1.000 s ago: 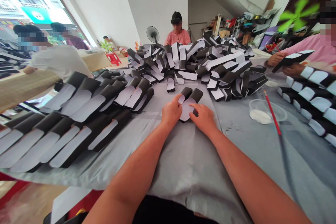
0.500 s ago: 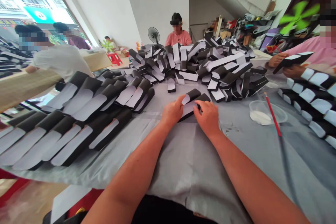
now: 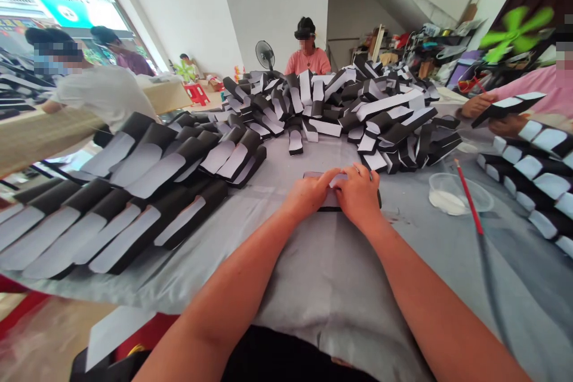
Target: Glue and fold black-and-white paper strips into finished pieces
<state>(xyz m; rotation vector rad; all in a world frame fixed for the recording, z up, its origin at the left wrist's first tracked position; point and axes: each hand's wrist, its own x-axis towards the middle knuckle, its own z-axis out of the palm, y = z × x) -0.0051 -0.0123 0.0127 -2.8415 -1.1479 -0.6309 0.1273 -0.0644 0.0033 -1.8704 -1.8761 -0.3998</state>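
Note:
Just in front of me, a black-and-white folded paper box (image 3: 330,202) lies crosswise on the grey cloth, largely covered by my hands. My left hand (image 3: 308,196) grips its left part, thumb and fingers pressed onto the white face. Over the right part, my right hand (image 3: 359,196) has its fingers bent down around the box. The fingertips of both hands meet near its middle, and what lies beneath them is hidden.
Stacked paper boxes (image 3: 123,233) stand at left; a loose heap of them (image 3: 322,101) lies ahead. At right are a plastic bowl (image 3: 486,197) of white paste, a red-handled brush (image 3: 469,200) and more stacked boxes (image 3: 544,182). Co-workers sit around, one at right holding a box.
The box has turned from a slant to lying crosswise. My hands have come together over it, where before they were apart at its sides. The view has shifted slightly.

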